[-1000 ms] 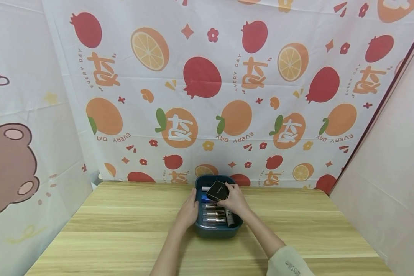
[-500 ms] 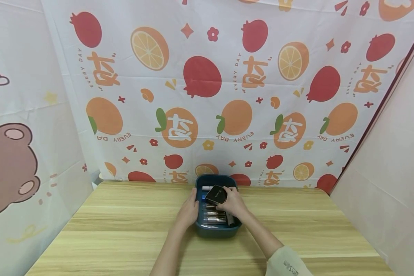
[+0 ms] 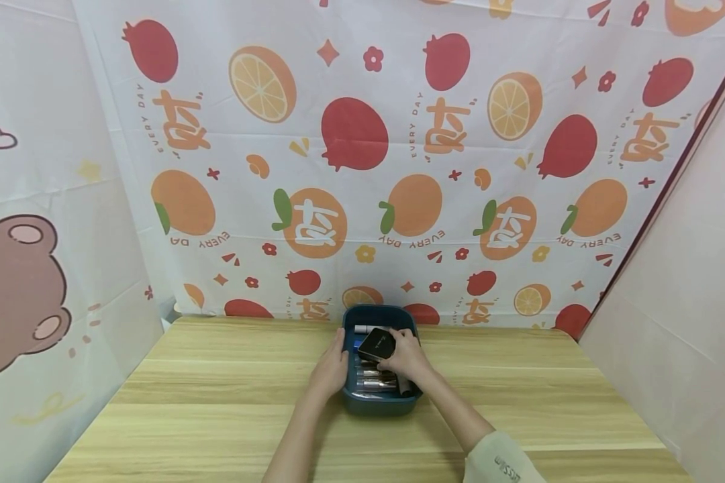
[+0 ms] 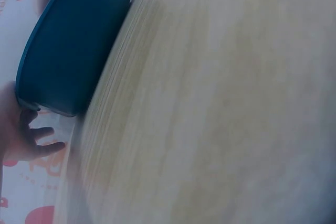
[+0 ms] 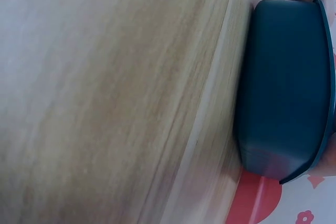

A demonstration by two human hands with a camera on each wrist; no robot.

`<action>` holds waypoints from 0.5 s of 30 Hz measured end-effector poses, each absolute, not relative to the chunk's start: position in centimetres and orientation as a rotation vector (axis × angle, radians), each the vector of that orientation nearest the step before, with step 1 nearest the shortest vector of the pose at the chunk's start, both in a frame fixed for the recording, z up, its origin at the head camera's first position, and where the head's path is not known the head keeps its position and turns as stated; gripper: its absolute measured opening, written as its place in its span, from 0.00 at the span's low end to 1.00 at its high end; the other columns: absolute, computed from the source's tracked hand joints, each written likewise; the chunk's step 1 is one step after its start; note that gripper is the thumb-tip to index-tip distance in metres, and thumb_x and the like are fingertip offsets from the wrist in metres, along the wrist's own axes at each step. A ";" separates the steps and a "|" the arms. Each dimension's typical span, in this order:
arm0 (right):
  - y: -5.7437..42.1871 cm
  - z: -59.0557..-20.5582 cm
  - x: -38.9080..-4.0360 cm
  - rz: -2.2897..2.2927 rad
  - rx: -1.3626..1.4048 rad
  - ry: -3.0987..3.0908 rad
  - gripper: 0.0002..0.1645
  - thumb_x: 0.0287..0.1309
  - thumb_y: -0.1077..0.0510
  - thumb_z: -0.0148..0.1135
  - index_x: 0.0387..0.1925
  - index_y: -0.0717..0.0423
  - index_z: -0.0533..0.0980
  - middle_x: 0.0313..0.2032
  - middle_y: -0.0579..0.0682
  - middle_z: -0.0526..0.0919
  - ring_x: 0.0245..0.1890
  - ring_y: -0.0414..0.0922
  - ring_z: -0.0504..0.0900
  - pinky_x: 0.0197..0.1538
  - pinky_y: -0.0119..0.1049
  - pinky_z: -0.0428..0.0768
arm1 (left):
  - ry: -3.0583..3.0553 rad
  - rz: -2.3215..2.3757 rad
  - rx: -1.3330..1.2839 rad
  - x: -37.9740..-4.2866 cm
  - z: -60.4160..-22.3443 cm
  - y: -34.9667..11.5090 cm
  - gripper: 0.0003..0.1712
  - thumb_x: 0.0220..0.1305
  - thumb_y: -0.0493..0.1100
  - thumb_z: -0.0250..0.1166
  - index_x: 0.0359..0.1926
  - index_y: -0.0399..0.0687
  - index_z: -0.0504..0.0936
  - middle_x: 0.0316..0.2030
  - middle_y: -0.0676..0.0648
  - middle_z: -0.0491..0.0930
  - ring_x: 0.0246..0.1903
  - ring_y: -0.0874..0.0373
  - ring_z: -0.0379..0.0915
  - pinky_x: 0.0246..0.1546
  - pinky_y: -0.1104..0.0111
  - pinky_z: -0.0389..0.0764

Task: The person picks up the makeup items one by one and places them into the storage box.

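Note:
A dark teal rectangular bin (image 3: 376, 406) stands on the table near the fabric backdrop. My left hand (image 3: 329, 369) rests along its left side, fingers straight against the outer wall and thumb at the rim. With thumb and fingers my right hand (image 3: 409, 357) pinches a flat black square case (image 3: 376, 344) with small light lettering, over the bin's middle. Beneath the case lie several small tubes (image 3: 377, 385) with shiny caps, side by side. A white tube (image 3: 362, 329) sits at the back, and a dark tube (image 3: 404, 386) lies along the right side. A blue item (image 3: 357, 345) is mostly hidden by the case.
The wood-grain table (image 3: 217, 396) extends to both sides and in front of the bin. A white fabric backdrop (image 3: 362, 80) with printed fruit hangs right behind the bin. Pale sheets hang at the left and right sides.
The right hand has moved the black case slightly left and lower over the bin, covering more of the tubes beneath. The left hand has stayed at the bin's left side.

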State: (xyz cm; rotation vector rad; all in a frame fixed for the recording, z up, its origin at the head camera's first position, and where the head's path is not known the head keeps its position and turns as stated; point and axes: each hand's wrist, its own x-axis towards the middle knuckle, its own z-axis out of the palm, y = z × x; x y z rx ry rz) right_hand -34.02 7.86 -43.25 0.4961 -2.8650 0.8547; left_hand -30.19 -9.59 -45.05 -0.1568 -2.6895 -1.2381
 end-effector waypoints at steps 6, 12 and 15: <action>7.8 -43.3 -34.0 0.842 0.492 -2.866 0.48 0.35 0.54 0.77 0.59 0.67 0.66 0.52 0.66 0.67 0.47 0.60 0.71 0.46 0.51 0.75 | -2.688 -1.245 -0.158 -30.3 -45.1 -9.6 0.29 0.69 0.36 0.43 0.68 0.32 0.50 0.67 0.35 0.49 0.65 0.41 0.47 0.62 0.52 0.51; 7.8 -43.2 -33.7 0.807 0.504 -2.873 0.47 0.34 0.54 0.77 0.58 0.66 0.67 0.51 0.67 0.67 0.47 0.61 0.71 0.46 0.52 0.75 | -2.681 -1.255 -0.161 -30.3 -45.2 -9.7 0.29 0.69 0.35 0.43 0.68 0.32 0.51 0.67 0.35 0.50 0.64 0.41 0.47 0.62 0.52 0.51; 7.9 -43.2 -33.6 0.796 0.538 -2.900 0.49 0.35 0.52 0.76 0.60 0.66 0.65 0.53 0.67 0.66 0.50 0.62 0.68 0.48 0.53 0.73 | -2.676 -1.257 -0.168 -30.3 -45.2 -9.6 0.29 0.69 0.35 0.43 0.68 0.32 0.51 0.67 0.35 0.50 0.64 0.40 0.47 0.62 0.52 0.51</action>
